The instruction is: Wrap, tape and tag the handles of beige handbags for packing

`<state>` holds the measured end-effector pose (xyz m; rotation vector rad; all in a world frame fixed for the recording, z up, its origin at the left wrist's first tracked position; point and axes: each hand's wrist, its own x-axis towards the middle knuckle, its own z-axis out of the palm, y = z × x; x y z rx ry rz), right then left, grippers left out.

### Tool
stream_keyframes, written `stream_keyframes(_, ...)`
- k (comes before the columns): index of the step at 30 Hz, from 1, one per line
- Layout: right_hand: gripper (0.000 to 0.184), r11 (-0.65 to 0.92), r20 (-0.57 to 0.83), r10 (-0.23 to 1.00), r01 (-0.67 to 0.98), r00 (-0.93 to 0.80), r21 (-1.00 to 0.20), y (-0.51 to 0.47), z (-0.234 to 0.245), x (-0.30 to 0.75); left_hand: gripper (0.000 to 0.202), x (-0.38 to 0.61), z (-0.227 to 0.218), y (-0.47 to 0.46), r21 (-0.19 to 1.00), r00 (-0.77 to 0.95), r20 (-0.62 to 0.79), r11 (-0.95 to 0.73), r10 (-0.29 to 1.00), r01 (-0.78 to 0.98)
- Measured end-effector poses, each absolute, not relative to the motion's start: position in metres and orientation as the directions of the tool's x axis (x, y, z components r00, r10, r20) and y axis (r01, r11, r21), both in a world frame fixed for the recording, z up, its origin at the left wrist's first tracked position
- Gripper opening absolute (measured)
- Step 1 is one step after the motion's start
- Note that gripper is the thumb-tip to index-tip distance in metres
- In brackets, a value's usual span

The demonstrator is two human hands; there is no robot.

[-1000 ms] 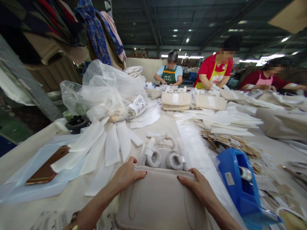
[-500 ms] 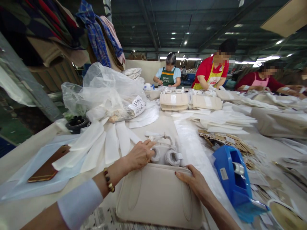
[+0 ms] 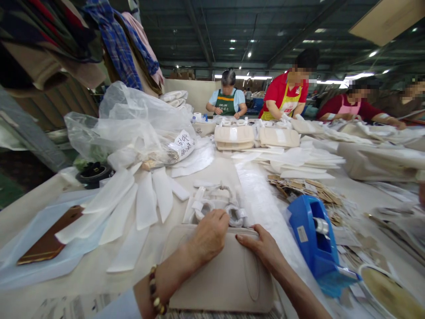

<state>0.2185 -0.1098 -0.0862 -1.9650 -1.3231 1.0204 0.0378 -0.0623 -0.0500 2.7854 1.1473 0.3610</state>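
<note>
your left hand [image 3: 210, 235] is curled at the top edge of the beige bag [image 3: 229, 283], its fingertips hidden, so i cannot tell whether it pinches anything. your right hand [image 3: 265, 250] grasps the upper right edge, thumb on the broad face. the bag sits on the table [image 3: 226, 170] right in front of you, that face turned up. it looks fairly light, with panels firm enough to keep their shape yet likely to dent or mark under hard fingertips; the smooth surface may slide a little. the rim near both top corners seems the best hold, with flat thumbs. just beyond that edge, the wrapped rings [image 3: 236, 215] look loose, so they'd make poor handles. the blue tape dispenser [image 3: 308, 243] stands off to your right.
</note>
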Motion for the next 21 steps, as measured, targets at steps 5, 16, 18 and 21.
stream_keyframes(5, 0.046, -0.355, -0.287, 0.935, 0.509, 0.209, -0.784, -0.111, -0.086, 0.219, 0.015, 0.06, -0.058, -0.045, 0.187, 0.683, 0.133, -0.695, 0.719, 0.695)
stream_keyframes(16, 0.045, -0.392, -0.33, 0.92, 0.506, 0.212, -0.769, -0.108, -0.089, 0.22, 0.019, 0.076, -0.038, -0.012, 0.263, 0.518, 0.072, -0.518, 0.852, 0.814)
stream_keyframes(18, 0.046, -0.398, -0.334, 0.917, 0.51, 0.216, -0.763, -0.107, -0.091, 0.219, 0.02, 0.083, -0.042, 0.008, 0.218, 0.488, 0.059, -0.488, 0.871, 0.845)
stream_keyframes(21, 0.047, -0.42, -0.351, 0.907, 0.497, 0.232, -0.759, -0.109, -0.089, 0.218, 0.014, 0.094, -0.058, 0.037, 0.166, 0.55, -0.003, -0.542, 0.835, 0.824)
